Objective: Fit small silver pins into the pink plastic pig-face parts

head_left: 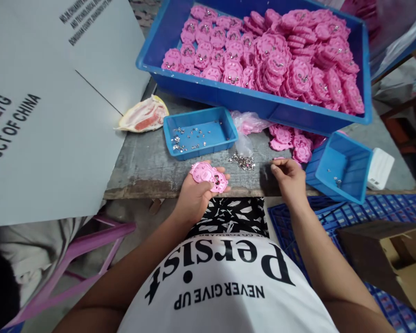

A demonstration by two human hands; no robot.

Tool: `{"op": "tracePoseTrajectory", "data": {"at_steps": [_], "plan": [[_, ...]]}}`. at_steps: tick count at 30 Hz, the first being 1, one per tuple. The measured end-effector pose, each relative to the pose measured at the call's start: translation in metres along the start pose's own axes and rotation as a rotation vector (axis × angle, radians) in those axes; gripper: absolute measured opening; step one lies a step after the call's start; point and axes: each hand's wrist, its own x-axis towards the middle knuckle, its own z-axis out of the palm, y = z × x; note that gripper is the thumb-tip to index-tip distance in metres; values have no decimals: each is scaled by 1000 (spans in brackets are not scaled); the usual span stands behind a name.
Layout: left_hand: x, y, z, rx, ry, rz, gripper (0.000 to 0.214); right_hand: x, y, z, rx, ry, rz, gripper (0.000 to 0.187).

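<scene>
The left hand point(198, 190) grips a pink piece point(204, 173), thumb on top, the piece's long axis pointing roughly toward the right hand point(291, 179). Metal bits point(244, 162) lie between both hands, nearer the left; the right is curled (whether around anything, I cannot tell).

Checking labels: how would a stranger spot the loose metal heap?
Find the large blue bin of pink pieces on the table. Toward its left, in front, sits a shallow blue tray. Off that tray's near right corner is the metal heap, loose on the table, unlike the bits inside the tray.
</scene>
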Motion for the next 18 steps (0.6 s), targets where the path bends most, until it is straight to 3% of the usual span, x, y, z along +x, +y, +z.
{"op": "tracePoseTrajectory", "data": {"at_steps": [8, 18], "plan": [[0, 2, 3, 71, -56, -14, 48, 12, -4, 19, -420, -221, -327, 15], [2, 1, 5, 49, -94, -60, 44, 18, 1, 24, -591, -289, -429, 17]]}}
